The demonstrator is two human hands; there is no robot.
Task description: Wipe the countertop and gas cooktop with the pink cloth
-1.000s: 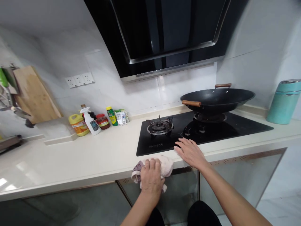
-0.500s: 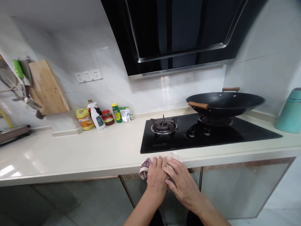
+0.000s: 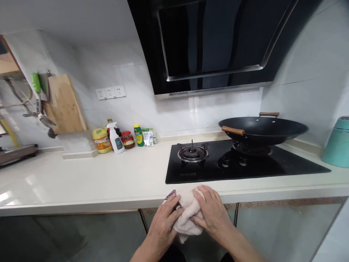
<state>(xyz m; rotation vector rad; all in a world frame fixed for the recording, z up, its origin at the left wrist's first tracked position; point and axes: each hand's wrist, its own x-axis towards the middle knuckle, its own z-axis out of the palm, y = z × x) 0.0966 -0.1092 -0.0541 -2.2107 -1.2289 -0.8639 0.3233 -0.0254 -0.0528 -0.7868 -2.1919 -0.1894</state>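
Observation:
A crumpled whitish cloth (image 3: 188, 214) with a purple-printed corner is bunched between my hands at the front edge of the counter (image 3: 109, 185). My left hand (image 3: 164, 220) grips its left side, thumb pressed toward the middle. On its right side my right hand (image 3: 214, 211) is closed over it, fingertips near the counter edge and thumb tucked under a fold. Part of the cloth hangs below the counter's edge. Just beyond my hands lies the black gas hob (image 3: 201, 174).
On the hob's right burner rests a wok (image 3: 264, 129) with wooden handles; the left burner (image 3: 192, 153) is bare. A yellow jug (image 3: 102, 141), a spray bottle (image 3: 116, 139) and a red-lidded jar (image 3: 127, 140) stand at the wall. The range hood (image 3: 212, 43) overhangs. A teal container (image 3: 337, 145) stands right.
My hands were stacked together over the cloth; now they have moved apart to its two sides, and more of the bunched cloth shows between them. The view has tilted slightly.

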